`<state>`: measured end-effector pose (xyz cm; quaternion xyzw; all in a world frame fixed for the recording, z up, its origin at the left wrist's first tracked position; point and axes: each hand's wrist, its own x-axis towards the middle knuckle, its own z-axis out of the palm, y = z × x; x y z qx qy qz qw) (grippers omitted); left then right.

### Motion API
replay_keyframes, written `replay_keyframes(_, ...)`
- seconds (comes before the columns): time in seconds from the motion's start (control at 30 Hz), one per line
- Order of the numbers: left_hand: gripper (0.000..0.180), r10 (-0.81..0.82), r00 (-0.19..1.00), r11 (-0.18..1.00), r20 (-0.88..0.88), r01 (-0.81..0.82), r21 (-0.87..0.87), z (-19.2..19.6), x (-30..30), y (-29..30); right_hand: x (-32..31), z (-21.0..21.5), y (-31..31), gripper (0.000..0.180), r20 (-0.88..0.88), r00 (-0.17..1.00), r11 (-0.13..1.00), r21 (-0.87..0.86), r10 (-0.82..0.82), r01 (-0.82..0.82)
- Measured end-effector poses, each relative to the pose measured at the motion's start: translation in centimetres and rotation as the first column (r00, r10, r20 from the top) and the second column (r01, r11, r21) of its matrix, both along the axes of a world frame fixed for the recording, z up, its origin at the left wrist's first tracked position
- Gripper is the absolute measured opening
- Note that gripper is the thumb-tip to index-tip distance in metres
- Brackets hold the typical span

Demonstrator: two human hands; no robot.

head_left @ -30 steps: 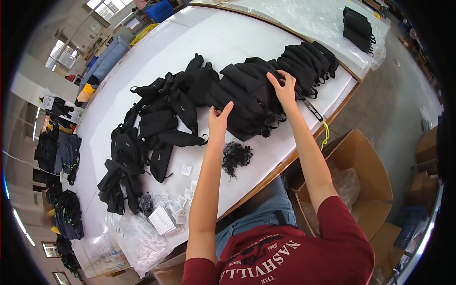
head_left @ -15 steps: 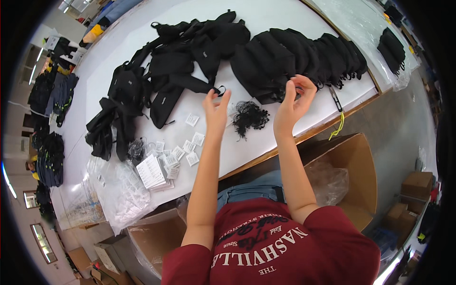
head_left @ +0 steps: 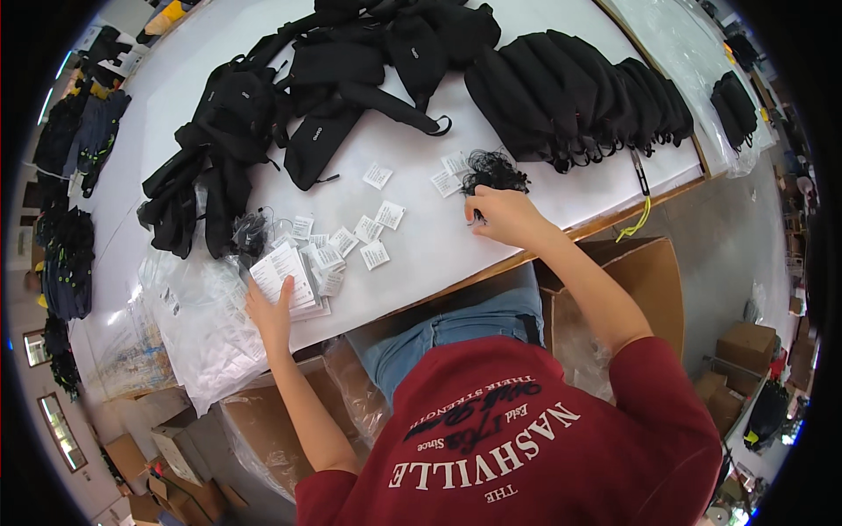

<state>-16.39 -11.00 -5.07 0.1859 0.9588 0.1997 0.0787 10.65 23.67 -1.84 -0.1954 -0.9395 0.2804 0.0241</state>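
The left hand (head_left: 267, 314) lies flat with its fingers spread on a stack of white paper tags (head_left: 282, 276). The stack sits near the front edge of the white desk (head_left: 526, 202), just beside a pile of clear plastic bags (head_left: 206, 337). The tags are longer than they are wide, and their long side points up and a bit to the left, away from the person. The hand presses on the stack but does not close around it.

The right hand (head_left: 504, 217) is at a bunch of black strings (head_left: 494, 169) near the middle of the desk. Its fingers are curled and pinch the near edge of the bunch. The bunch is a round tangle, so it points no clear way.

Small white packets (head_left: 377, 215) lie loose between the two hands. Black bags (head_left: 570, 96) lie in a row at the back of the desk, side by side.

Half a second ago both hands were up close together by the black strings. Now the left hand has gone down and to the left to the tags, and the right hand has come down onto the strings. The hands are now well apart.
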Motion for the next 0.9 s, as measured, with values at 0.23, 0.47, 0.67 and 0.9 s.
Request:
replay_keyframes(0.23, 0.058, 0.085, 0.908, 0.990, -0.409, -0.031, 0.137, 1.2, 2.2, 2.2, 0.0, 0.5, 0.7, 0.013, -0.028, 1.000, 1.000, -0.031, 0.001, -0.002)
replay_keyframes(0.47, 0.018, 0.097, 0.983, 0.904, 0.158, -0.154, 0.400, 4.3, 1.5, 1.9, -0.7, 11.4, 3.5, 0.009, -0.552, 0.788, 0.946, -0.004, -0.273, 0.325)
replay_keyframes(0.67, 0.020, -0.097, 0.970, 0.669, 0.222, -0.102, 0.736, 5.1, 3.9, 5.3, -1.7, 12.0, 3.9, 0.012, -0.481, 0.612, 0.638, -0.769, -0.627, 0.049)
replay_keyframes(0.9, 0.035, -0.371, 0.824, 0.716, 0.428, -0.040, 0.697, 9.4, 13.6, 11.5, -1.1, 12.5, 0.2, 0.013, -0.455, 0.760, 0.695, -0.719, -0.465, -0.005)
